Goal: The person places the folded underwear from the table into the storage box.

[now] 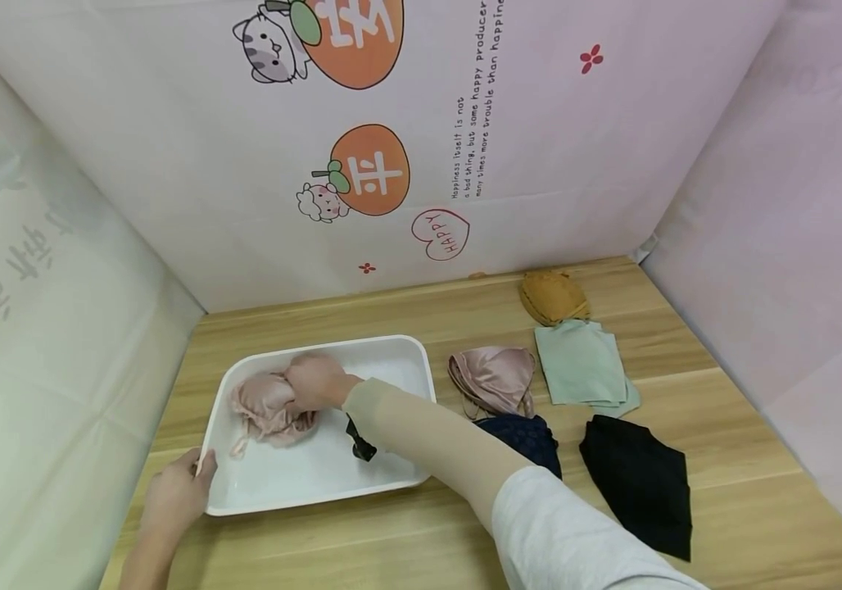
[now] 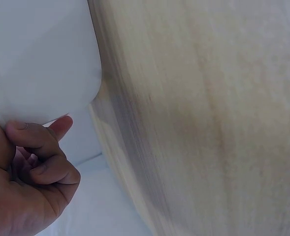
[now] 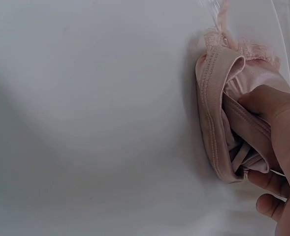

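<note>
A white tray (image 1: pixel 273 483) lies on the wooden table, and my left hand (image 1: pixel 174 496) grips its near left corner. In the left wrist view the fingers curl beneath the tray's rim (image 2: pixel 41 115). At the tray's left end sits a pale pink satin bra (image 1: pixel 266 393) with lacy trim. My right hand (image 1: pixel 315 381) holds this bra by its right side. Seen from the right wrist, the thumb (image 3: pixel 258 101) presses on the folded band, with the other fingers below. A small black item (image 1: pixel 360 442), partly hidden by the right forearm, lies in the tray.
Right of the tray are a dusty-pink bra (image 1: pixel 496 377), a navy lace item (image 1: pixel 520 438) partly behind the arm, folded mint-green cloth (image 1: pixel 581 360), folded black cloth (image 1: pixel 638 483) and a mustard-coloured piece (image 1: pixel 554 297). Printed white sheets (image 1: pixel 539 164) enclose the table's back and sides.
</note>
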Motion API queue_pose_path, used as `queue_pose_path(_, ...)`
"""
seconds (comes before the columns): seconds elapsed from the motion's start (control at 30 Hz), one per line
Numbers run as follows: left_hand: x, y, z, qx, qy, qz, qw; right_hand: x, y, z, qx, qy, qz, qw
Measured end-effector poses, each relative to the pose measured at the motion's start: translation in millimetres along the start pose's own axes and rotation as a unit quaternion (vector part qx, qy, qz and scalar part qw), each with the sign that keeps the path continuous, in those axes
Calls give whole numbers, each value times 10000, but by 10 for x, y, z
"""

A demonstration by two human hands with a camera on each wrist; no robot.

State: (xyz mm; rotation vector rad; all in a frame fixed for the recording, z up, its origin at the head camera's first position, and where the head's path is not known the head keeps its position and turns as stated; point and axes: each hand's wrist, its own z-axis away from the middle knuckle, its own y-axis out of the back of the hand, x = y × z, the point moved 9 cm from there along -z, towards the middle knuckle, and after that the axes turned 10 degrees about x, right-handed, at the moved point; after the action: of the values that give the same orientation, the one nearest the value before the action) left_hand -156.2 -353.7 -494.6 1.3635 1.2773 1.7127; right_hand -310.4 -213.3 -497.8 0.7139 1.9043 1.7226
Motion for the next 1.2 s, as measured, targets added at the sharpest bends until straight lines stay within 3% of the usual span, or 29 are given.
queue_pose_path(0.4,13,-10,-2,-68,58,77,9999,16,34,26,-52,-33,65,10000)
queue_pose_path(0.8,8,-24,6,-44,69,11,10000,46,40,99,-433,-124,-86,9989)
queue_pose_path(1.2,-24,-36,-13,-132,106,6,9999,35,210,162,-169,67,-66,9998)
